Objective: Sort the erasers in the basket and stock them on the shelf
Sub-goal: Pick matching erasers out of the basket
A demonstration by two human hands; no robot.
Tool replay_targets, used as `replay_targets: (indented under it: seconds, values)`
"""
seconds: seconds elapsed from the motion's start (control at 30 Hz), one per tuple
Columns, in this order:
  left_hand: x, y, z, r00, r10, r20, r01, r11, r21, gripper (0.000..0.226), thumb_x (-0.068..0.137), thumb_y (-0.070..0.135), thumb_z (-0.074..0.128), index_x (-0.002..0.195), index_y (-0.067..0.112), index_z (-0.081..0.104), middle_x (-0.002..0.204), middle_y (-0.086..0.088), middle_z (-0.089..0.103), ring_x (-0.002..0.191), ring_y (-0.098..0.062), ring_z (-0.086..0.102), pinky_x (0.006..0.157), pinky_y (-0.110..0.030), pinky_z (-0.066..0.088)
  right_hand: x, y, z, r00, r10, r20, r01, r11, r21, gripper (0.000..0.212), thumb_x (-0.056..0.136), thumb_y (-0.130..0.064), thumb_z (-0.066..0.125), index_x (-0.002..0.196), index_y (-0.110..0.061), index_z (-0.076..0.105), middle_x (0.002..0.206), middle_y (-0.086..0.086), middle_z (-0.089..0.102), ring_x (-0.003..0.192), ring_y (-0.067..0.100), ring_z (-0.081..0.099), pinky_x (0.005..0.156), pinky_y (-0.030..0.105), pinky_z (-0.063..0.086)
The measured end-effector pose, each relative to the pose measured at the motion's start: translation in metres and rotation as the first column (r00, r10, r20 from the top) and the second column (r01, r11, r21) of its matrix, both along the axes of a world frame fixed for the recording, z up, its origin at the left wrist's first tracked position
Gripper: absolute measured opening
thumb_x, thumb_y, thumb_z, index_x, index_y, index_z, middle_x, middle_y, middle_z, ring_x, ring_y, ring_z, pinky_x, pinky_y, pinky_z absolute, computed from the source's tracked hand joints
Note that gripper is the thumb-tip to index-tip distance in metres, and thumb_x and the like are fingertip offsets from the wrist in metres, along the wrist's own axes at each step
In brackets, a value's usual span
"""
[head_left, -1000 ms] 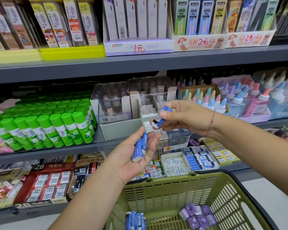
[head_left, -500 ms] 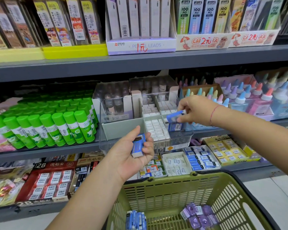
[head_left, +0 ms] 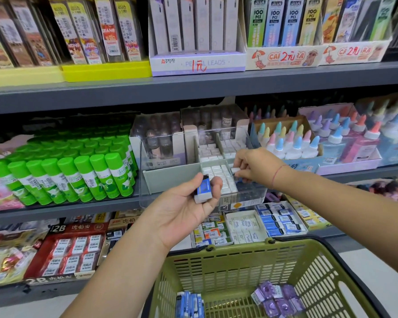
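Erasers in blue sleeves (head_left: 190,304) and purple-wrapped erasers (head_left: 278,299) lie in the green basket (head_left: 239,249), white erasers (head_left: 218,173) fill the clear divided bin (head_left: 251,196) on the middle shelf (head_left: 67,208), where the right hand (head_left: 253,164) pinches one eraser (head_left: 234,170) over the front-right compartment and the left hand (head_left: 182,212), palm up, grips a blue-sleeved eraser (head_left: 203,188).

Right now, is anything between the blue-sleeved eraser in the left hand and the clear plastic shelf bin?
Only the right hand, pinching a white-ended eraser over the front right compartment of the clear plastic bin; nothing else visible.
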State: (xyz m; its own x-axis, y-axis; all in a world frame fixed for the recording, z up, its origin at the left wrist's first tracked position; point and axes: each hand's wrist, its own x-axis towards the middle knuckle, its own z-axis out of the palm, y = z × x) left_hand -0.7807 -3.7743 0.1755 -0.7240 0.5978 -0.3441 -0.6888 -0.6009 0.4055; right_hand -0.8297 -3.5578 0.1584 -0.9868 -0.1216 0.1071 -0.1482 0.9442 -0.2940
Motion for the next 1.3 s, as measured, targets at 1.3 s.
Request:
replay_targets:
  seconds: [1.3]
  values:
    - [0.006, 0.005, -0.004, 0.972, -0.09, -0.217, 0.026, 0.96, -0.28, 0.023, 0.101, 0.012, 0.039, 0.112, -0.006, 0.048, 0.107, -0.027, 0.067, 0.097, -0.037, 0.068, 0.078, -0.039, 0.059, 0.008, 0.035, 0.03, 1.0, -0.025, 0.019, 0.024, 0.998, 0.051, 0.009, 0.079, -0.022, 0.075, 0.085, -0.019, 0.069, 0.082, -0.005, 0.067, 0.076, 0.011, 0.059, 0.077, 0.024, 0.043]
